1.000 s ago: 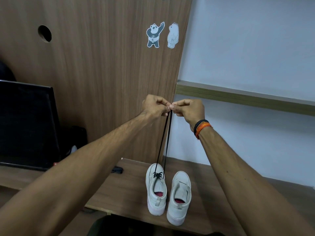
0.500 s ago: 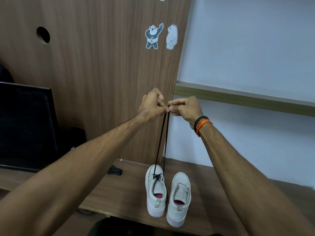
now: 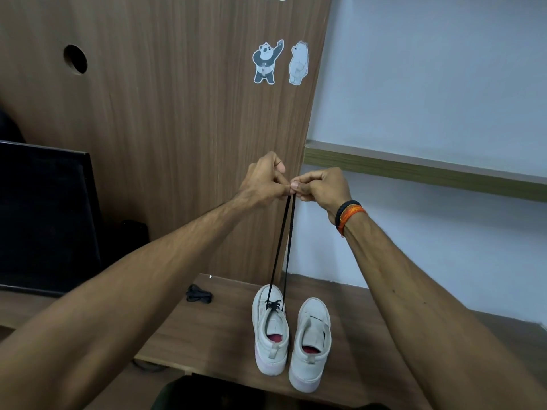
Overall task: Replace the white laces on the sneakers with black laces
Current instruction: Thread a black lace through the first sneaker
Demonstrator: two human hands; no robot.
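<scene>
While both hands pinch its ends overhead, the black lace (image 3: 284, 247) hangs to the left sneaker (image 3: 270, 327).

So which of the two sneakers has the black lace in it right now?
The left sneaker: a black lace crosses its front eyelets and runs up to both hands. The right sneaker beside it has none.

Home study nook, wooden desk (image 3: 207, 329), monitor (image 3: 44, 217), bear stickers (image 3: 279, 63)

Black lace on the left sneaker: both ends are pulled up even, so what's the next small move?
Probably lower both ends and cross them into the next eyelets: the black lace, pinched by left hand and right hand, fills only the lowest rows of the left sneaker.
</scene>
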